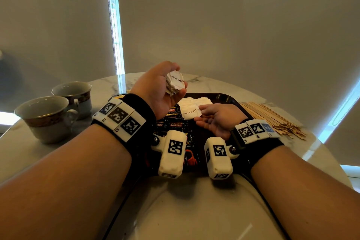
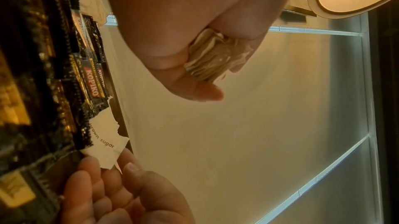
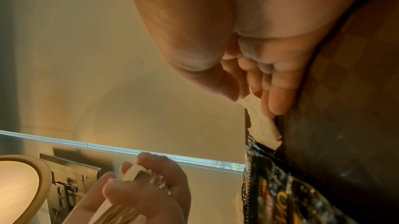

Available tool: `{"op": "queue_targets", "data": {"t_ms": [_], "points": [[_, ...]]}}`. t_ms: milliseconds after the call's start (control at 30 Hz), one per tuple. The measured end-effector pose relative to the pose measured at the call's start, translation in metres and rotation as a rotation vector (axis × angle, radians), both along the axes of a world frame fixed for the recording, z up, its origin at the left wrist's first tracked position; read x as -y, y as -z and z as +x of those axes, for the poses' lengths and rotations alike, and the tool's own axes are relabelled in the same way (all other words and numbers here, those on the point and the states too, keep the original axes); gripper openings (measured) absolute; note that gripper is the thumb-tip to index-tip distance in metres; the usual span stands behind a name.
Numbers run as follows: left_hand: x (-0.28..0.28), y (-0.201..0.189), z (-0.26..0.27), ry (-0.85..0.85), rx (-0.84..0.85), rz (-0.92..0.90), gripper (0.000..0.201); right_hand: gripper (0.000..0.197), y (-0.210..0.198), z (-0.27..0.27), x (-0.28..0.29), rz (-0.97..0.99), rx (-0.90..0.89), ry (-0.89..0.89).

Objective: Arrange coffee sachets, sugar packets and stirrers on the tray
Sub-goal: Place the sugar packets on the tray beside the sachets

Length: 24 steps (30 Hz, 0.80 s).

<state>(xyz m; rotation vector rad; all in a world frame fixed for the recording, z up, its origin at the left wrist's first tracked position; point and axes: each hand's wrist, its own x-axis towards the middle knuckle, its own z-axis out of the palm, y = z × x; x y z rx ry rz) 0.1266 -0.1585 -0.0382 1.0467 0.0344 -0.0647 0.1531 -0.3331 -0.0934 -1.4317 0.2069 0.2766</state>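
**Laying out sugar packets one by one from a held stack**

Sitting on a pale marble table (image 1: 194, 210), with the dark tray (image 1: 228, 98) pulled close to the body, presumably so both hands can work over it without stretching. Filling the tray's near and left part: black coffee sachets (image 1: 171, 122), overlapped in rows, leaving the far middle free for sugar. Lying off the tray on its right side: a loose bundle of wooden stirrers (image 1: 272, 117), not yet moved, most likely kept for last. Standing well apart at the left: two cups (image 1: 58, 111), clear of the working area.

Raised above the tray's left side, the left hand (image 1: 159, 91), fingers and thumb curled round a stack of sugar packets (image 1: 175, 84), edges fanned outward; held high and palm-inward, probably to act as a supply that the other hand can draw from. Resting low on the tray, the right hand (image 1: 216, 117), thumb and fingers pinching the corner of a single brown sugar packet (image 1: 190, 112) that lies flat, just beside the sachets and touching other white packets behind it. Gripped by the corner only, seemingly to slide and square it against its neighbours rather than lift it.

Judged as mid-task: coffee placed, sugar under way, stirrers untouched.
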Motion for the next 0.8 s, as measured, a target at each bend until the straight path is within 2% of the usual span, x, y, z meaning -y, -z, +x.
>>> {"op": "queue_targets", "data": {"t_ms": [400,800], "points": [[-0.0006,0.0017,0.0031,0.008,-0.009,-0.018,0.015,0.029,-0.0006,0.0037,0.0009,0.003,-0.001,0.117],[0.0001,0.0013,0.0023,-0.005,-0.011,-0.013,0.016,0.036,-0.0042,-0.0031,-0.0011,0.023,-0.021,0.054]]}}
